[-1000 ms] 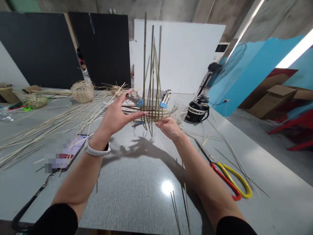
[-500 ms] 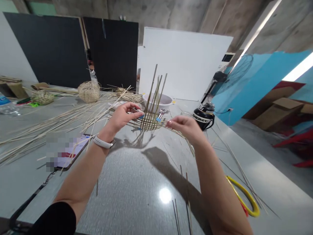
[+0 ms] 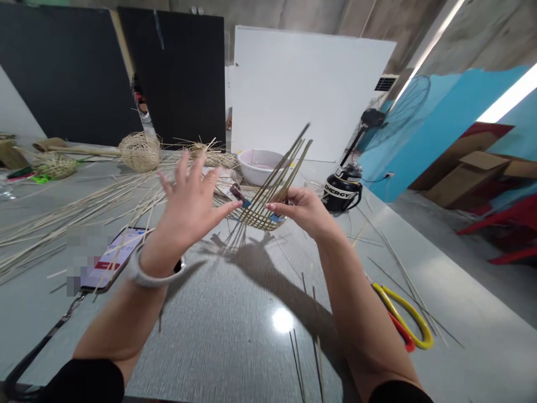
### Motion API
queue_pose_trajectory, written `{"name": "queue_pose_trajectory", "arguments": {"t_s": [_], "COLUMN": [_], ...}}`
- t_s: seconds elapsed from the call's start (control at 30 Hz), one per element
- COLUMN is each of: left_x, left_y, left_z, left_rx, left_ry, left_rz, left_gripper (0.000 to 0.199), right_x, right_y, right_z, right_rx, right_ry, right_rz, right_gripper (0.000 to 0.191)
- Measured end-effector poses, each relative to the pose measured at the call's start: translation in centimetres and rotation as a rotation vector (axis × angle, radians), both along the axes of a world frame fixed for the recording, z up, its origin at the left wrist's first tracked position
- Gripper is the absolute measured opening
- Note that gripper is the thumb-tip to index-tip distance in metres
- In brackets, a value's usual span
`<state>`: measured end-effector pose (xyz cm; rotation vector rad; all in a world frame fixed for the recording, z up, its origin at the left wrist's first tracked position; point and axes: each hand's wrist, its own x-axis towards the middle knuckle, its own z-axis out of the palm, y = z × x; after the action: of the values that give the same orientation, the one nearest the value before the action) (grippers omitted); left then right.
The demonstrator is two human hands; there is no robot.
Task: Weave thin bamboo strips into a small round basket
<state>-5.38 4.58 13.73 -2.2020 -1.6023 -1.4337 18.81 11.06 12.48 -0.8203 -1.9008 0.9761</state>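
Note:
A small, partly woven basket (image 3: 259, 215) of thin bamboo strips is ahead of me, its long loose strips (image 3: 289, 162) leaning up to the right. My right hand (image 3: 305, 211) pinches its right side between thumb and fingers, beside a blue clip (image 3: 276, 217) that the fingers partly cover. Another blue clip (image 3: 245, 203) grips the left side. My left hand (image 3: 188, 207) is raised left of the basket, open with fingers spread and holding nothing. Its thumb tip appears close to the left clip; whether they touch I cannot tell.
Long bamboo strips (image 3: 84, 204) and a phone (image 3: 115, 260) lie to the left. Behind are a woven ball-shaped basket (image 3: 140, 152) and a white basin (image 3: 255, 168). On the right stand a black jug (image 3: 342, 190) and scissors with yellow and red handles (image 3: 409, 316).
My left hand has drawn back from the basket's left side and spread its fingers. My right hand has moved in onto its right side. The upright strips now lean further right.

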Motion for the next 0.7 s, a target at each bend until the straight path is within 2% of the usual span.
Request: {"name": "queue_pose_trajectory", "arguments": {"t_s": [0.1,0.17,0.2,0.27,0.4,0.5,0.57,0.7], "left_x": [-0.8,-0.9,-0.8,-0.1,1.0,1.0,0.7,0.5], "left_y": [-3.7,-5.1,-5.2,-4.4,-0.8,0.9,1.3,1.8], "left_z": [1.9,2.8,2.9,2.7,1.3,0.7,0.6,0.2], "left_rx": [0.084,0.153,0.140,0.114,-0.251,-0.582,-0.673,-0.735], "left_ry": [0.117,0.171,0.170,0.210,0.166,0.065,0.002,-0.112], "left_rz": [0.218,0.240,0.201,0.034,-0.287,-0.484,-0.566,-0.656], "left_gripper": [0.077,0.082,0.080,0.084,0.068,0.037,0.025,0.018], "right_x": [0.4,0.4,0.3,0.1,-0.9,-1.6,-2.0,-2.4], "right_y": [0.1,-0.1,-0.3,-0.9,-1.8,-1.8,-1.6,-1.2], "right_z": [0.2,0.5,0.7,1.0,1.2,0.7,0.3,-0.4], "right_rx": [0.024,0.055,0.065,0.071,0.080,0.054,0.007,-0.070], "right_ry": [0.070,0.063,0.042,-0.021,-0.117,-0.140,-0.118,-0.041], "right_rz": [-0.023,-0.015,0.002,0.066,0.176,0.219,0.222,0.197], "right_gripper": [0.027,0.027,0.027,0.026,0.027,0.032,0.035,0.038]}}
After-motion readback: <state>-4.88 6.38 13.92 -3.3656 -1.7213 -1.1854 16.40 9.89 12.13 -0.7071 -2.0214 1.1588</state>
